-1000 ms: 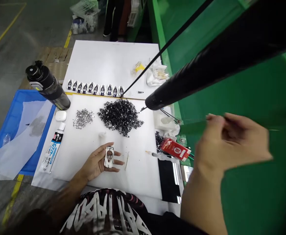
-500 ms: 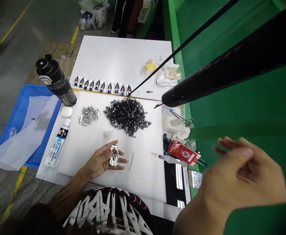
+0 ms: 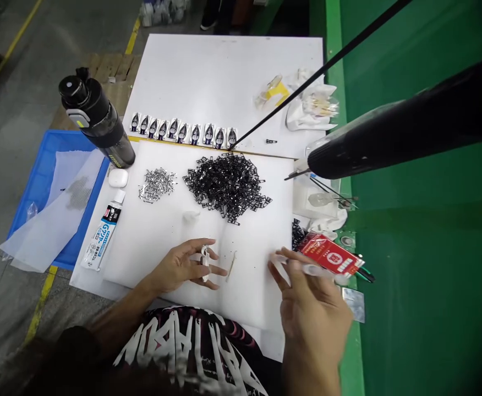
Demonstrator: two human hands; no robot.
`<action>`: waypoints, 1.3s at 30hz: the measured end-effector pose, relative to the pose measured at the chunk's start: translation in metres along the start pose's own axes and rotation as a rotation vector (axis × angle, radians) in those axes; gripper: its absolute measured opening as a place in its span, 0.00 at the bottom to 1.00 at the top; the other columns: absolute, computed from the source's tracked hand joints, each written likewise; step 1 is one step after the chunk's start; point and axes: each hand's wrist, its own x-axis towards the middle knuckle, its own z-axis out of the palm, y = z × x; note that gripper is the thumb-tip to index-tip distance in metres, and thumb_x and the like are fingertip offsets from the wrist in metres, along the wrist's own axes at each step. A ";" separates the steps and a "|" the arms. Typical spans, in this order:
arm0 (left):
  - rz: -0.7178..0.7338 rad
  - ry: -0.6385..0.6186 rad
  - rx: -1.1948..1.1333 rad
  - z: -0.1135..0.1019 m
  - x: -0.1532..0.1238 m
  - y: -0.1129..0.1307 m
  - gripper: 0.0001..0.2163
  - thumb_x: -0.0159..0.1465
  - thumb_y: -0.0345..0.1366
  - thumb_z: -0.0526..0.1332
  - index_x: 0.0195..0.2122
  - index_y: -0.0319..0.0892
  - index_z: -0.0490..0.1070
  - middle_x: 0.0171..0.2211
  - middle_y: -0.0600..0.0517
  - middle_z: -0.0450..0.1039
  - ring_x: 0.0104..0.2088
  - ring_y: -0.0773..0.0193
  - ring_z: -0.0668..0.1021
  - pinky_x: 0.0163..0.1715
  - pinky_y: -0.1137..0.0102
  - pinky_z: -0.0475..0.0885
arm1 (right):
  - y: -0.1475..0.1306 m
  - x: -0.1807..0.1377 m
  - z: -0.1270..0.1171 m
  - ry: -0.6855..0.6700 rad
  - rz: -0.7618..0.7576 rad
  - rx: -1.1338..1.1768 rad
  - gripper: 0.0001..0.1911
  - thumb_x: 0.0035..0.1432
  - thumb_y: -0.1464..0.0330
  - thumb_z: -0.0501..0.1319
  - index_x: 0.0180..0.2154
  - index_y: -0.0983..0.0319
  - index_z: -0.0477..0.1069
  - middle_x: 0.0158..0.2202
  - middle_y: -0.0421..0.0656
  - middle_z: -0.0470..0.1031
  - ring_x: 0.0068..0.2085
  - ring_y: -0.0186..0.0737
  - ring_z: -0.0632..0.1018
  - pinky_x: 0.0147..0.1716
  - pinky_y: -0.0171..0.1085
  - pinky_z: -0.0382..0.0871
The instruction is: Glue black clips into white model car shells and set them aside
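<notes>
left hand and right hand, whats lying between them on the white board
In the head view, a thin pale stick lies on the white board between the left hand and the right hand.

Red pkt point(image 3: 330, 254) w/ white print — black tee point(image 3: 191, 346) w/ white-and-pink lettering — green panel point(image 3: 431, 308)

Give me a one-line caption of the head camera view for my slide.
Left hand holds a small white part, right hand a syringe, over a white board with piled black pieces.

light: bright, even, diffuse | shadows: faint, soft on white board point(image 3: 150, 242) | blur: right hand point(image 3: 311, 313) slightly soft | edges: wide-angle bowing
</notes>
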 end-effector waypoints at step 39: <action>-0.047 0.037 -0.007 -0.007 0.005 -0.006 0.50 0.45 0.26 0.85 0.70 0.56 0.73 0.55 0.50 0.75 0.49 0.59 0.82 0.61 0.52 0.78 | -0.005 -0.021 0.099 -0.681 0.053 0.530 0.27 0.63 0.42 0.58 0.22 0.54 0.71 0.13 0.32 0.48 0.15 0.34 0.48 0.17 0.38 0.51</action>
